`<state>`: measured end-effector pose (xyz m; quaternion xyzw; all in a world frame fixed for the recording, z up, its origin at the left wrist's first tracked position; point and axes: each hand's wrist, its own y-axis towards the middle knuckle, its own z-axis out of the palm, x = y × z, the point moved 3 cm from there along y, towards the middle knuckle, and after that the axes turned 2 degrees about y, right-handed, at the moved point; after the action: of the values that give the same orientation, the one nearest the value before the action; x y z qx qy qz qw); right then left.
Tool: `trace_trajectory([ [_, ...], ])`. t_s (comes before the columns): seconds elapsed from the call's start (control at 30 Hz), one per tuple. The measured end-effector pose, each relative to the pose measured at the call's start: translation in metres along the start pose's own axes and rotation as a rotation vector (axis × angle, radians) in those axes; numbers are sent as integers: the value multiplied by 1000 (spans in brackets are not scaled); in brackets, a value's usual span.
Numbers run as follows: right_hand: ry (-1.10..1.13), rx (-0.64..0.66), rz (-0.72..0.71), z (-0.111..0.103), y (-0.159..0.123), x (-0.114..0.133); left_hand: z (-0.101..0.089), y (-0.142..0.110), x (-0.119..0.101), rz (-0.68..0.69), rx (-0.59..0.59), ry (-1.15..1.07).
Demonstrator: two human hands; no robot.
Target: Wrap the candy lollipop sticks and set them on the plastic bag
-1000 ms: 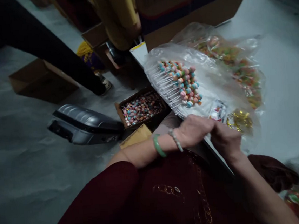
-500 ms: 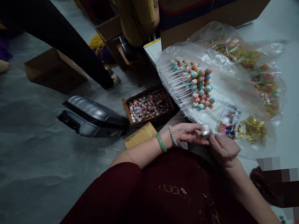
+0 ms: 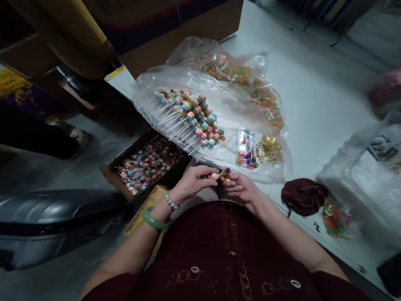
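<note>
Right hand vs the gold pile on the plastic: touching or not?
Apart. The head view shows it: the right hand is below and left of the gold pile in the picture, with plastic visible between them.

Small colourful piece (image 3: 216, 175) is being pinched by left hand (image 3: 193, 183) and right hand (image 3: 242, 187) | beaded sticks (image 3: 197, 115) are being supported by plastic (image 3: 142, 89)

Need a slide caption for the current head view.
Both hands meet over a small colorful piece, beside beaded sticks on clear plastic.
</note>
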<state>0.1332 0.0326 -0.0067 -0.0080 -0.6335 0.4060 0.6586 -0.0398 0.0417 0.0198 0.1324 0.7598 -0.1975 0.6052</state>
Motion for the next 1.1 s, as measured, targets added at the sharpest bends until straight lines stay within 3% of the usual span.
trace_trajectory([
  [0.07,234,166,132,8,1,-3,-6,-7,0,123,-19,254],
  [0.13,209,89,122,7,3,-2,-15,-17,5,145,-4,433],
  [0.23,-127,-314,-57,-16,4,7,-45,-35,26,-87,-52,579],
  [0.33,-597,-855,-194,-57,0,21,-85,-53,48,-464,-373,851],
  [0.37,-746,-981,-179,-69,0,23,-93,-56,52,-513,-475,933],
  [0.43,-943,-1088,-115,-88,3,20,-95,-55,54,-461,-614,990],
  [0.53,-1010,-1103,-64,-103,12,9,-70,-36,47,-193,-680,780],
  [0.67,-1023,-1118,-132,-106,13,-1,-20,1,27,38,-568,360],
  [0.83,-1209,-1156,-417,-92,-4,3,33,49,10,-79,-277,-71],
  [0.97,-1174,-999,-671,-67,-21,7,52,77,3,-139,-246,-339],
  [1.1,-821,-841,-666,-51,-27,10,57,82,-1,-128,-258,-597],
])
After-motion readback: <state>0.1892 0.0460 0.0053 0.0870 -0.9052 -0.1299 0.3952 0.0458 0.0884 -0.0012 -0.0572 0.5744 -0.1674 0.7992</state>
